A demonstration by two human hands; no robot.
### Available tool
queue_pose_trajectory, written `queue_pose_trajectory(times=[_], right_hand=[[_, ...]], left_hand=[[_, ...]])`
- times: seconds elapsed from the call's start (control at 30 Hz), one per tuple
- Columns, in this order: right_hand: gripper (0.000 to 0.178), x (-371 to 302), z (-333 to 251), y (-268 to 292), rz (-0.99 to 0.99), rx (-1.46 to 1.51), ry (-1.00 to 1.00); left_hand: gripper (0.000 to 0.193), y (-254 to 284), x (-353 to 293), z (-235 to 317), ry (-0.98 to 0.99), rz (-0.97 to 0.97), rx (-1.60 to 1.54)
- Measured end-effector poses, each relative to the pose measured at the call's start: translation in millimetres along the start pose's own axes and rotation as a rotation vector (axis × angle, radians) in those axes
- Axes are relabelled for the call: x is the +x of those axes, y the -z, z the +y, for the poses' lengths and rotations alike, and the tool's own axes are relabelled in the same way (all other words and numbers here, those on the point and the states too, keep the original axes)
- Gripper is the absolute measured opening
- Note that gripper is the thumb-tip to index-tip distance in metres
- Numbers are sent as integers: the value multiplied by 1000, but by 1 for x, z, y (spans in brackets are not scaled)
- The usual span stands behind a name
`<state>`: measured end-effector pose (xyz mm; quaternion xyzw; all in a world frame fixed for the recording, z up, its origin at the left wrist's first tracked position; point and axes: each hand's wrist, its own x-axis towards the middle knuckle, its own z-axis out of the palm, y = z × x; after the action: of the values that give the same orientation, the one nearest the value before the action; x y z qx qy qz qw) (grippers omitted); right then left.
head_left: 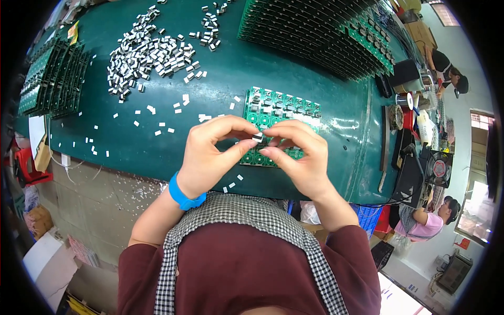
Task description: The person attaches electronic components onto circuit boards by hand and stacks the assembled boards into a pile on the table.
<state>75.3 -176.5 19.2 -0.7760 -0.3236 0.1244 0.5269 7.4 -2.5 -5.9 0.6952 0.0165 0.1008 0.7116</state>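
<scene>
Over a green circuit board panel [283,100], both hands meet at a small black-and-white electronic component [258,137]. My left hand [210,149], with a blue band at its wrist, pinches it between thumb and forefinger. The curled fingertips of my right hand [304,152] close in on the part's right side and seem to grip it too; their exact contact is too small to make out. Rows of mounted parts show on the panel's far half, while my hands hide much of its near half.
A heap of similar components [157,55] lies at the far left of the green table [220,68]. Loose white tabs [178,105] are scattered nearer. Stacked circuit boards [310,31] stand at the back, more boards [55,79] at left. A fan [439,169] and solder spool [403,100] sit right.
</scene>
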Motion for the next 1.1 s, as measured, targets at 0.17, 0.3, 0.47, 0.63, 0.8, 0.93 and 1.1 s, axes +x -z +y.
queue_pose_trajectory(times=[0.17, 0.3, 0.47, 0.63, 0.8, 0.93, 1.1], right_hand=[[19, -4, 7, -12, 53, 157, -53], [15, -7, 12, -7, 42, 644, -356], [16, -9, 13, -3, -198, 1100, -619], [17, -9, 11, -1, -221, 1069, -610], [17, -11, 3, -5, -67, 786, -493], [18, -13, 5, -2, -12, 72, 127], [17, -16, 8, -7, 75, 111, 105]], left_hand=[[16, -8, -6, -4, -8, 48, -8], [17, -4, -3, -2, -234, -1, 181], [17, -4, -2, -7, -407, 8, 245], [16, -6, -5, -11, -390, 40, 192], [16, -1, -5, -11, -412, -44, 209], [16, -2, -6, -9, -380, -75, 219], [14, -9, -10, -12, -348, -40, 130]])
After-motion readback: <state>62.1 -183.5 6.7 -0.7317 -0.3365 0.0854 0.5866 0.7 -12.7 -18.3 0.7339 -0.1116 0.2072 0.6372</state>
